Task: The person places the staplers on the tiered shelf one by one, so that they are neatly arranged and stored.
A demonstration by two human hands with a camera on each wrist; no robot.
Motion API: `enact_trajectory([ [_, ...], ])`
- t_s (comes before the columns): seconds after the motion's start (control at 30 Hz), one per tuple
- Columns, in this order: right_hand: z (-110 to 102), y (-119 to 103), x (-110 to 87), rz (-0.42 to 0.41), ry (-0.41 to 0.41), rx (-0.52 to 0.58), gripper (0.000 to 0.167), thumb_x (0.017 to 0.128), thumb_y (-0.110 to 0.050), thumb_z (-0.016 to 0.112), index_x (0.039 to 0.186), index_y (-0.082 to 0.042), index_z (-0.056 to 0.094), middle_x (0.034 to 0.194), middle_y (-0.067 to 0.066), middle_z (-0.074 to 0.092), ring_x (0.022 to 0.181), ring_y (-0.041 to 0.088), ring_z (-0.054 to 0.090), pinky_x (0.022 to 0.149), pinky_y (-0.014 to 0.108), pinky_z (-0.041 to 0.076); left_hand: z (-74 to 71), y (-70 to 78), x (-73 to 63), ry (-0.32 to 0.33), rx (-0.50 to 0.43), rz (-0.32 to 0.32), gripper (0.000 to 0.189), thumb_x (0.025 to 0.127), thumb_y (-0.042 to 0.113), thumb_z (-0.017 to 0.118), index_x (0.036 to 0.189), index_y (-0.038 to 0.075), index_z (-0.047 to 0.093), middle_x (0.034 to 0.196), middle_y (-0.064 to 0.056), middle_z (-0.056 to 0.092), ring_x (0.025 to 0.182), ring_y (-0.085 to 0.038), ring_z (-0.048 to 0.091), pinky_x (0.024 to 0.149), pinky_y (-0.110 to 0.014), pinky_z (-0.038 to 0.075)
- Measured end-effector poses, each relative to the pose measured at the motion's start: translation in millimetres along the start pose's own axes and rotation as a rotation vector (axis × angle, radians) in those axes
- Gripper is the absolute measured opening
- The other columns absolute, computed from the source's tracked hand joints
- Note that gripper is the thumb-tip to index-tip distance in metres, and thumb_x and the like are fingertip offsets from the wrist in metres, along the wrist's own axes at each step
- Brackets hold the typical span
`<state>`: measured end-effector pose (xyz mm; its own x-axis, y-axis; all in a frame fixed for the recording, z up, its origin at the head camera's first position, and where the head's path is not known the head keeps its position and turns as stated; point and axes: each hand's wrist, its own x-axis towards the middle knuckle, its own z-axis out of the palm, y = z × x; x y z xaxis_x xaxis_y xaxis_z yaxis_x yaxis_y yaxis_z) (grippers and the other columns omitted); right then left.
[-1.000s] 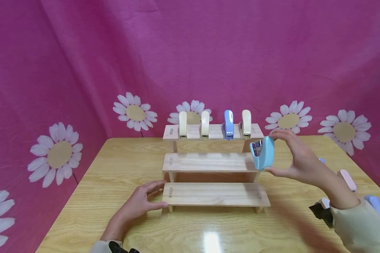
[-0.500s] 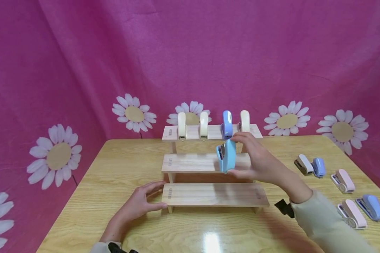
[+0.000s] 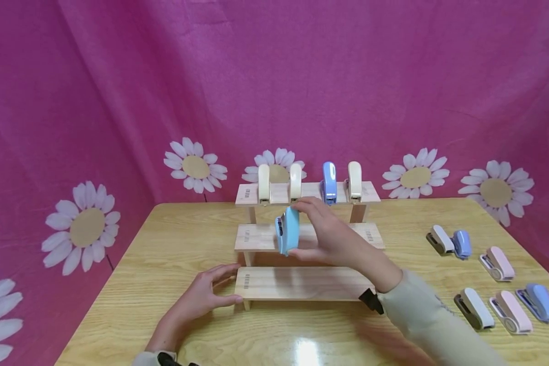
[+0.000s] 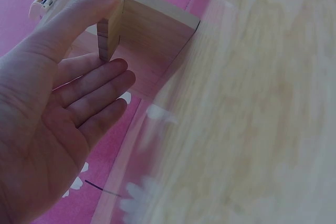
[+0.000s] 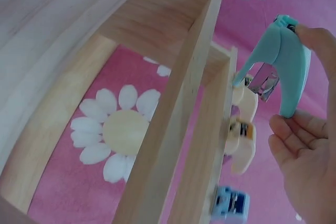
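Our right grip [image 3: 336, 238] is clamping a turquoise stapler [image 3: 291, 231] by its ends; we are holding it aloft by a wooden rack's middle shelf [image 3: 258, 236]. Our left grip [image 3: 201, 294], thumb and fingers apart, is resting at the bottom shelf's [image 3: 302, 285] left end. Four staplers [image 3: 264, 184] are lining the top shelf [image 3: 311, 192]; six others [image 3: 498, 262] are lying rightward on the table [image 3: 187, 229].

Head view looks down, wrist views nearer, sharing the stand [image 3: 297, 283].

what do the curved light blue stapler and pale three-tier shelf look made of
Curved light blue stapler: probably smooth plastic, from its even, moulded look; its shiny inner part seems metallic. Pale three-tier shelf: matt wood, judging by visible grain lines.
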<state>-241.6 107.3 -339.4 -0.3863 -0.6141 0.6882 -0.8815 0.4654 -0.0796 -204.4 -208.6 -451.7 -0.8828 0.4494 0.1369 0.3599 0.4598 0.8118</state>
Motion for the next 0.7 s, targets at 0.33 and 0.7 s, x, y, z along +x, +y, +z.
enact_trajectory([
  [0.33, 27.3, -6.8, 14.7, -0.013, -0.019, -0.065, 0.080, 0.070, -0.034, 0.088, 0.126, 0.009, 0.050, 0.123, 0.019, 0.056, 0.114, 0.028, 0.057, 0.103, 0.037, 0.054, 1.1, 0.2, -0.8, -0.001, -0.005, 0.004, 0.070, 0.081, 0.028, 0.080, 0.138, -0.003, 0.051, 0.137, -0.021, 0.058, 0.127, -0.039, 0.056, 0.109, -0.048, 0.046],
  [0.7, 40.1, -8.7, 18.0, 0.040, -0.067, -0.057, 0.079, 0.073, -0.035, 0.086, 0.128, 0.009, 0.050, 0.127, 0.020, 0.054, 0.115, 0.027, 0.055, 0.103, 0.035, 0.054, -0.2, 2.5, 0.0, -0.004, 0.002, -0.018, 0.070, 0.082, 0.027, 0.080, 0.139, -0.002, 0.051, 0.139, -0.020, 0.056, 0.129, -0.039, 0.055, 0.110, -0.049, 0.044],
])
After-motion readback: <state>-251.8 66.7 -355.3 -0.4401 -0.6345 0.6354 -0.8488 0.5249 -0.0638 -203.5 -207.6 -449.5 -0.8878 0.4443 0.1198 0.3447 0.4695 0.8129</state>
